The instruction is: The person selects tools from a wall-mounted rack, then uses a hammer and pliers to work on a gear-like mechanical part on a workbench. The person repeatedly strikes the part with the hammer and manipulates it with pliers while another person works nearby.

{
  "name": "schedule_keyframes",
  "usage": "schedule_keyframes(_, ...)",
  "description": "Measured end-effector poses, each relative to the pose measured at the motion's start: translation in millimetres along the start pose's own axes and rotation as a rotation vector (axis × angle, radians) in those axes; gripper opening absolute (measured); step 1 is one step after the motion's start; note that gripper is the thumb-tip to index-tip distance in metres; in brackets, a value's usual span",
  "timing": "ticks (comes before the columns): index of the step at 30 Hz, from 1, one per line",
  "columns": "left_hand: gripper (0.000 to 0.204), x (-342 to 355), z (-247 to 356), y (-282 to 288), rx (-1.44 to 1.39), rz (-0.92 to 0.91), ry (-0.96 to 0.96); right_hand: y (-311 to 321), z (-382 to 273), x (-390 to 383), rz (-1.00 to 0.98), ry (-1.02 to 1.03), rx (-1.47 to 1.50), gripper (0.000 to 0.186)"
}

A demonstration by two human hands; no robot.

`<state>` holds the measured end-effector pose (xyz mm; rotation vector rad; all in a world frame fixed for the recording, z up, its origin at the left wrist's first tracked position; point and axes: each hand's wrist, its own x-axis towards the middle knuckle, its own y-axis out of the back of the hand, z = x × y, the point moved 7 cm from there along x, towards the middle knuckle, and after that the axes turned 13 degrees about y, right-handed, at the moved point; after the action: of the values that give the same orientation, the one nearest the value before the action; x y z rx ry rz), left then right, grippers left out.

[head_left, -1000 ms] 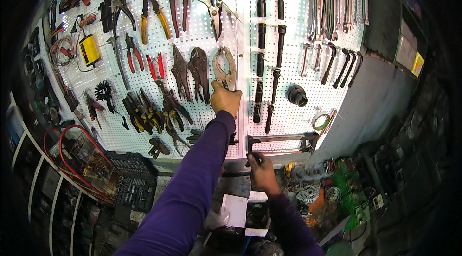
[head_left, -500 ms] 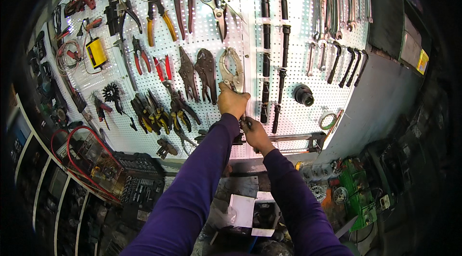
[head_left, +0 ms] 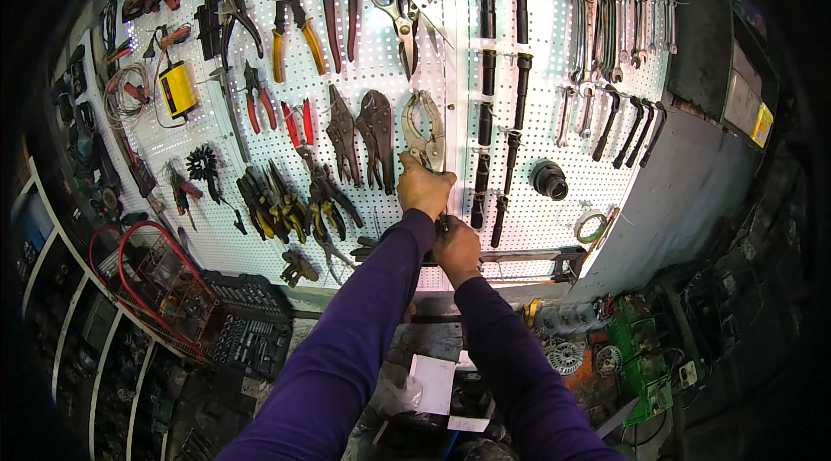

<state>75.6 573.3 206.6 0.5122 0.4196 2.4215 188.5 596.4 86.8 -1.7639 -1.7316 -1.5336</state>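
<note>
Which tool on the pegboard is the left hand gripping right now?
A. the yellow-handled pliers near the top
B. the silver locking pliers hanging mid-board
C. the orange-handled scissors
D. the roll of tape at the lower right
B: the left hand closes around the lower handles of the silver locking pliers, whose jaws hang on the white pegboard just above the knuckles.

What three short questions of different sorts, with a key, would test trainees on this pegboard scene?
1. True or false: the left hand grips the locking pliers hanging on the pegboard.
2. Where is the right hand? A) directly below the left hand B) on the yellow meter C) on the tape roll
3. What colour are both sleeves?

Key: 1 true; 2 A; 3 purple.
</note>
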Motion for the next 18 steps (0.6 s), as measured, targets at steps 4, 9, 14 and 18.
schedule_keyframes(4,0.077,2.5,-0.8,0.6,0.009,0.011,-0.011,-6.5,-2.8,-3.7,-0.027,-0.048,-0.088,0.022)
schedule_keyframes(9,0.074,7.8,-6.3,3.0,0.03,0.0,-0.021,-18.4,-1.8,-5.1,-0.038,-0.053,0.09,0.027)
schedule_keyframes(14,0.072,10.1,-7.3,5.6,0.048,0.005,-0.036,-27.6,6.6,1.2,-0.052,-0.041,0.489,0.031)
schedule_keyframes(18,0.073,8.0,-5.6,2.7,0.052,0.001,-0.017,-19.7,11.1,1.8,-0.093,-0.069,0.374,0.029)
